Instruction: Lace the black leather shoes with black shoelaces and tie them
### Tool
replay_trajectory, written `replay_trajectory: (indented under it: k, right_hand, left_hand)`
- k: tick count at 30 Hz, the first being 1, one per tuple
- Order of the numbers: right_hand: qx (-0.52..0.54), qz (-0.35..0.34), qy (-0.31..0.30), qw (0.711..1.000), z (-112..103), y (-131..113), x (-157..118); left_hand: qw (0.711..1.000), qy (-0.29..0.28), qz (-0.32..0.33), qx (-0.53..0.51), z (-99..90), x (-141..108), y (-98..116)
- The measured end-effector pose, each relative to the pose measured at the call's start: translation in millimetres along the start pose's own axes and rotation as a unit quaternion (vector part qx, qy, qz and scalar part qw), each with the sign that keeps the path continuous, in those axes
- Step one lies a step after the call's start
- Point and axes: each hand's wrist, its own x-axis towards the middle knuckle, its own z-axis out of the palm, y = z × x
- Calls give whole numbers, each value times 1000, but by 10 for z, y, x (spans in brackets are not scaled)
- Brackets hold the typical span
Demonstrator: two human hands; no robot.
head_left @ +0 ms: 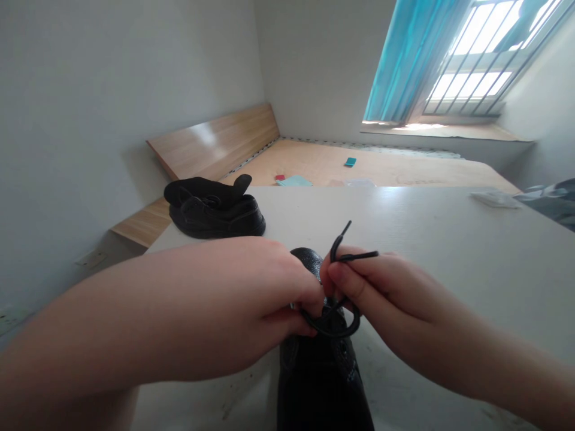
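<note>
white table [449, 251] under me, and my left hand [251, 299] pinches a loop of black shoelace [335, 323] while my right hand [381, 293] pinches its ends, over the black shoe [318, 371]; second shoe [215, 209] sits far left.

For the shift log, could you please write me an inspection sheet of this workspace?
Surface: white table, scuffed near the front edge.
Job's things: black shoe in front; black lace looped between both hands.
Clutter: second black shoe back left; flat pale item back right.
Hands: left hand and right hand pinch the lace.
Cables: nothing seen.
Surroundings: bare wooden bed frame, blue curtain, barred window.
</note>
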Motion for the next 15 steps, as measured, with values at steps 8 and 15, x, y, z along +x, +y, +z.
replay_trajectory:
  k: [8, 15]
  right_hand:
    - [-15, 30, -46, 998, 97, 144, 113]
    - [-52, 26, -47, 997, 6, 126, 126]
  left_hand:
    - [998, -40, -9, -51, -26, 48, 6]
    - [995, -82, -34, -42, -39, 149, -4]
